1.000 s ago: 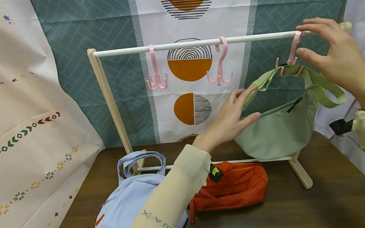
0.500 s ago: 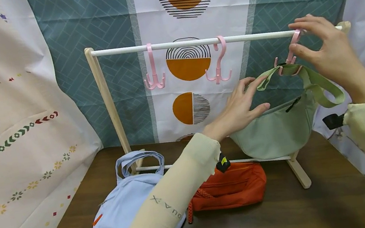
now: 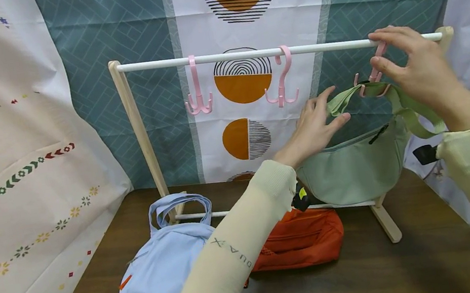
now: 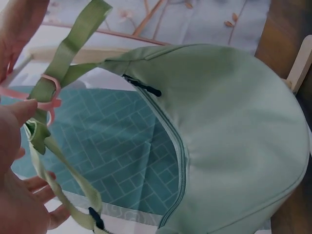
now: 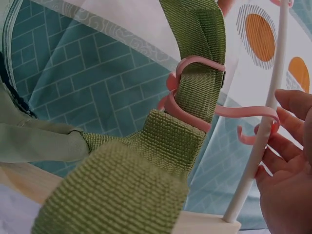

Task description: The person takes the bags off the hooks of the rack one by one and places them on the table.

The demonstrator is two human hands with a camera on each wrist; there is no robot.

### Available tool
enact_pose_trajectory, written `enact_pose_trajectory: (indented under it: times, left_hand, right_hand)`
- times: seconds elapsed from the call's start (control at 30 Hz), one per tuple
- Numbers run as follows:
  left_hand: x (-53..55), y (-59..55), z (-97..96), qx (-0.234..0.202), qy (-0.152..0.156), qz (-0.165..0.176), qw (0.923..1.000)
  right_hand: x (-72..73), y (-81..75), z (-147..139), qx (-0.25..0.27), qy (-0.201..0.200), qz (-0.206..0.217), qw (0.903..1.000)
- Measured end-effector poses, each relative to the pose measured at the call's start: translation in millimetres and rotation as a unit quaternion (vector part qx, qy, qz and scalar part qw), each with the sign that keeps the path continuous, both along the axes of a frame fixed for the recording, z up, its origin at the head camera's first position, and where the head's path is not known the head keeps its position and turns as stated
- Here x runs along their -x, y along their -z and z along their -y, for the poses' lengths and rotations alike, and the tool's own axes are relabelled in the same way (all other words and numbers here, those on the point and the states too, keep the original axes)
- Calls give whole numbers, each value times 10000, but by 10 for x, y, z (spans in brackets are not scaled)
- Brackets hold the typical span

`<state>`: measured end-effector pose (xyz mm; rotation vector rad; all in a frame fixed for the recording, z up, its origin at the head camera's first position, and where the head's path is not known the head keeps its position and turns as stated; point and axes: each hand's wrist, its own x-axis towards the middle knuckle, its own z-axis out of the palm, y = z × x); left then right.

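A sage-green waist bag (image 3: pixel 354 171) hangs by its green strap (image 3: pixel 375 89) from the rightmost pink hook (image 3: pixel 381 49) on a white rail (image 3: pixel 325 47). My left hand (image 3: pixel 308 127) is at the strap's left loop, fingers extended and thumb apart; in the left wrist view, the loop (image 4: pixel 87 219) hangs beside its fingers. My right hand (image 3: pixel 423 68) is up at the rail by that hook, thumb and fingers spread. Close to the rail and the hook's curved top (image 5: pixel 273 119), its fingertips show in the right wrist view. The strap lies through the hook's lower prongs (image 5: pixel 187 112).
Two more pink hooks, a left one (image 3: pixel 196 88) and a middle one (image 3: pixel 284 77), hang on the rail. A light blue bag (image 3: pixel 167 270) and a red-orange bag (image 3: pixel 305 240) lie on the brown table (image 3: pixel 376 278). The rack's wooden foot (image 3: pixel 386 222) stands at right.
My left hand has moved right and slightly up along the strap's loop. My right hand has shifted left, nearer the hook. The bag stays hanging.
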<state>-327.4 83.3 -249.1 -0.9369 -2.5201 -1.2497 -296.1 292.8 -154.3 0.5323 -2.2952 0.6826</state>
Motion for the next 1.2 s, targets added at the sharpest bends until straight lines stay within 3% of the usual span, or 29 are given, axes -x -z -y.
enact_pose_trajectory:
  times: [0.2, 0.4, 0.63, 0.73, 0.97, 1.2]
  left_hand:
    - [31, 1, -85, -225, -110, 24, 9997]
    - [25, 21, -91, -571, -95, -217, 9981]
    - [35, 61, -86, -880, 184, 320, 9954]
    - [34, 77, -89, -898, 288, 396, 9948]
    - [6, 39, -63, -1242, 246, 216, 9917]
    - [-40, -86, -88, -1494, -72, -57, 9887]
  right_hand:
    - [29, 30, 3, -119, 145, -470, 9987]
    - [47, 54, 30, -57, 311, -498, 9983]
    - [57, 58, 37, 129, 376, -513, 9979]
    - [49, 57, 30, 150, 378, -506, 9979]
    - [54, 71, 41, 300, 355, -535, 9975]
    - [39, 64, 50, 409, 370, -449, 9975]
